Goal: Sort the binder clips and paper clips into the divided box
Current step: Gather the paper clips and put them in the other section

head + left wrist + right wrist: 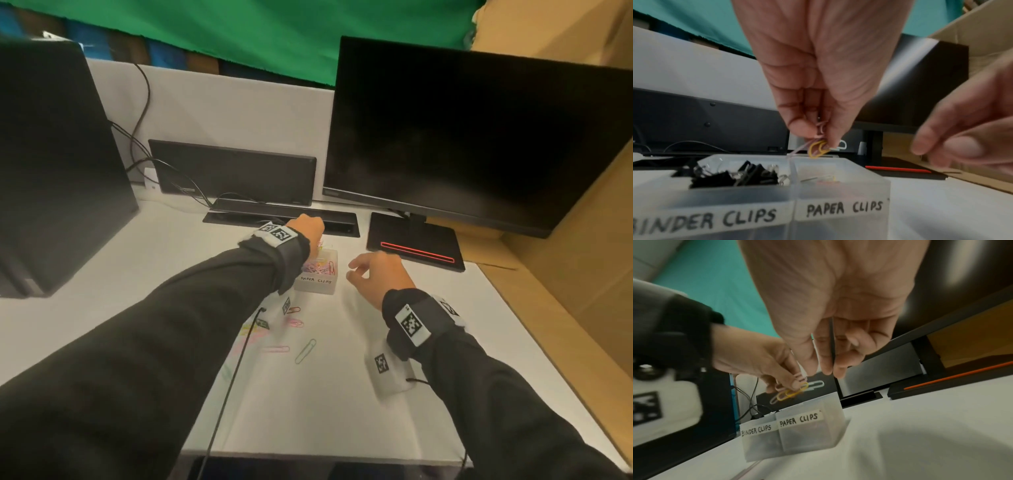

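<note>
Nearest us on the white counter [342,394], loose paper clips [306,350] lie scattered at about seven o'clock from the divided box [317,287]. At three o'clock from that box our right hand [378,275] hovers with relaxed, loosely curled fingers, holding nothing. Farther out, our left hand [306,230] hangs just above the box, pinching a small bunch of clips [819,148], yellow and pink among them, over the compartment labelled PAPER CLIPS [842,209]. At nine o'clock of that compartment, black binder clips [731,177] fill the one labelled BINDER CLIPS. Beyond, at one o'clock, stands a dark monitor [479,137].
</note>
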Demonstrator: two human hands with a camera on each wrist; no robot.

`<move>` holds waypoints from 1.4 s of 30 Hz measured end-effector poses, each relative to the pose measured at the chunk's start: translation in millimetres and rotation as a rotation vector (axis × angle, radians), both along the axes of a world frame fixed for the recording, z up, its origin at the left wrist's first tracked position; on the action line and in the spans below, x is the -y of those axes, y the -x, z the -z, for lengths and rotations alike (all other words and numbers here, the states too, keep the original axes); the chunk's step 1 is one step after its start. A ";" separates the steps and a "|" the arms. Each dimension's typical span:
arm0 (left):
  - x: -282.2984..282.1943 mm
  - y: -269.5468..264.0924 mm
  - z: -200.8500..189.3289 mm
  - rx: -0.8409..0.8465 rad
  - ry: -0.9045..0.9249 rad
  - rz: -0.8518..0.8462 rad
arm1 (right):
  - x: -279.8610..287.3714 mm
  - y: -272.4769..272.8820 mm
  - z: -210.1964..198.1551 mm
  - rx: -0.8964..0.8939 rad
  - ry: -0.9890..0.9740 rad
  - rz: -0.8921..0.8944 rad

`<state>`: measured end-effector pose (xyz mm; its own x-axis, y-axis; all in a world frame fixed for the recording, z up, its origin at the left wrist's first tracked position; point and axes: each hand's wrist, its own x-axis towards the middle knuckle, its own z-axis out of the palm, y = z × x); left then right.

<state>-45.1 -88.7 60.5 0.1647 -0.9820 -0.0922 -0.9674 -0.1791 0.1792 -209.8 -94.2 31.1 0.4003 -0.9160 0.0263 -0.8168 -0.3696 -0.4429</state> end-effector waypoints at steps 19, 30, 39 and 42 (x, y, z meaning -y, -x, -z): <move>-155.4 -66.4 26.3 0.016 -0.360 0.130 | -55.0 -48.6 33.8 -0.482 -0.181 -0.520; -141.0 -81.1 68.1 -0.252 -0.220 0.023 | -57.8 -92.8 33.4 -0.519 -0.109 -0.575; -128.2 -65.4 73.2 -0.293 -0.149 -0.062 | -62.1 -82.6 31.2 -0.422 -0.062 -0.501; -131.8 -55.8 75.2 -0.237 -0.138 -0.088 | -56.8 -65.9 27.0 -0.435 -0.089 -0.525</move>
<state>10.7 43.1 -14.7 0.2070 -0.9403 -0.2700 -0.8808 -0.2993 0.3668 -143.9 -37.4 4.1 0.7486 -0.5894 -0.3037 -0.6501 -0.7424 -0.1618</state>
